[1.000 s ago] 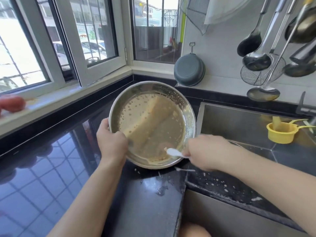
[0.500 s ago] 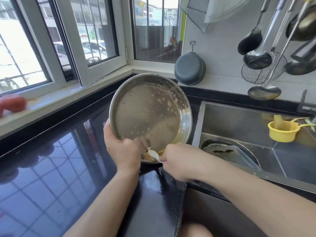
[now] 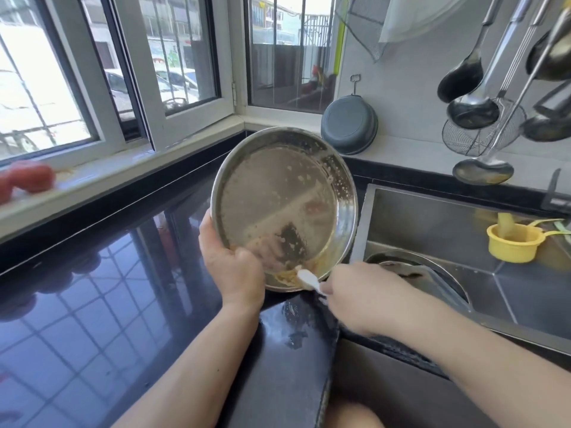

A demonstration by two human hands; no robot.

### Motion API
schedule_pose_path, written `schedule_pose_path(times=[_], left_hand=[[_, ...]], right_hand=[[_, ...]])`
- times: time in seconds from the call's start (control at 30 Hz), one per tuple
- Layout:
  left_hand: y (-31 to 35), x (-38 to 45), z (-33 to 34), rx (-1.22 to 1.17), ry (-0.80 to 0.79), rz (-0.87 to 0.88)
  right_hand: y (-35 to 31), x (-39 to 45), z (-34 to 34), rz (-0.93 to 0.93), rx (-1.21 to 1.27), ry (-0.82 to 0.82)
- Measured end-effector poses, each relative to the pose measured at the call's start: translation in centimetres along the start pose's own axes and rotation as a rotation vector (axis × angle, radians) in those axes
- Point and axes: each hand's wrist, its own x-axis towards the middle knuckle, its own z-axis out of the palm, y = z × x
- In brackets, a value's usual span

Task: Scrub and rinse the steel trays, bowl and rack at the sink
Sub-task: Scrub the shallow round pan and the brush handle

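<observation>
A round steel tray point(image 3: 279, 193) stands tilted steeply on the black counter's edge, its inside facing me and streaked with yellowish residue that pools at its lower rim. My left hand point(image 3: 231, 267) grips that lower left rim. My right hand point(image 3: 361, 296) holds a white scraper point(image 3: 309, 279) whose tip touches the residue at the tray's bottom. Just right of the tray, another steel vessel point(image 3: 414, 270) lies in the sink point(image 3: 432, 217), partly hidden behind my right hand.
A glossy black counter point(image 3: 92, 288) runs left below the windows. A yellow cup point(image 3: 514, 242) sits in the sink's far right. Ladles and a wire skimmer point(image 3: 482, 131) hang on the wall above it. A grey pan point(image 3: 349, 126) hangs by the window corner.
The tray has been tipped up more steeply, and the residue has slid to its lower rim. My right hand moved the scraper left and down to that rim.
</observation>
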Motion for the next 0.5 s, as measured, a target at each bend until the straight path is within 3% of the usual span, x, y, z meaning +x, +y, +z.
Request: schedule_pose_path(times=[0.13, 0.33, 0.5], left_hand=[[0.3, -0.4, -0.2, -0.019, 0.021, -0.044], [1.3, 3.1, -1.6, -0.062, 0.045, -0.272], [2.4, 6.6, -2.7, 0.065, -0.197, -0.364]], right_hand=[[-1.8, 1.6, 0.4, -0.112, 0.152, -0.086], [0.1, 3.3, -0.3, -0.017, 0.097, -0.103], [0.5, 2.3, 0.0, -0.003, -0.042, -0.035]])
